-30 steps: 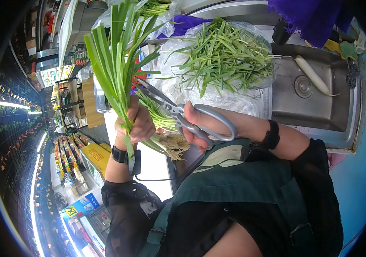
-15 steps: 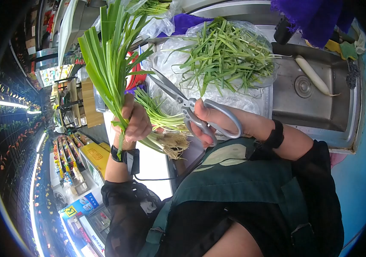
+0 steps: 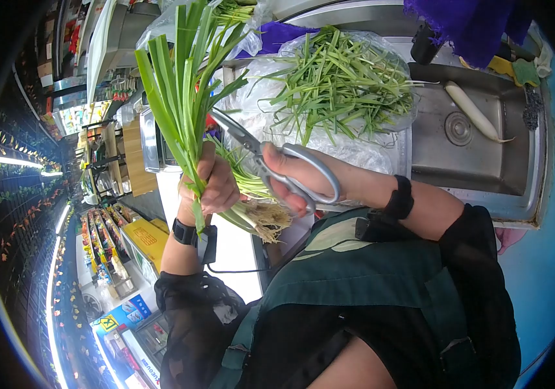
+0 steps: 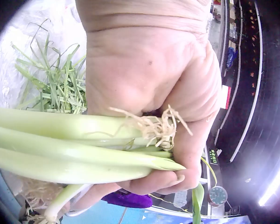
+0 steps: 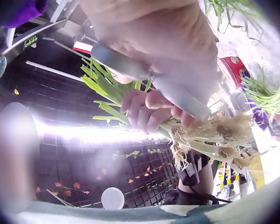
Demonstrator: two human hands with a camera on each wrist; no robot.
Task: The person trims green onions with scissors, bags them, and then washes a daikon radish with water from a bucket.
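My left hand grips a bunch of long green leafy stalks, leaves up, pale root ends at its right. In the left wrist view, my left hand curls round thick pale stalks with stringy roots. My right hand holds grey scissors by the handles, blades pointing up-left beside the leaves. From the right wrist, my right hand blurs over the scissor handle, near my left hand. Whether a leaf lies between the blades I cannot tell.
A heap of loose greens lies on clear plastic. More thin greens lie behind the hands. At the right, a white radish rests in a steel sink. A purple cloth hangs above.
My right hand and the scissors have moved left, bringing the blades closer to the leaves. My left hand and the bunch have shifted slightly right.
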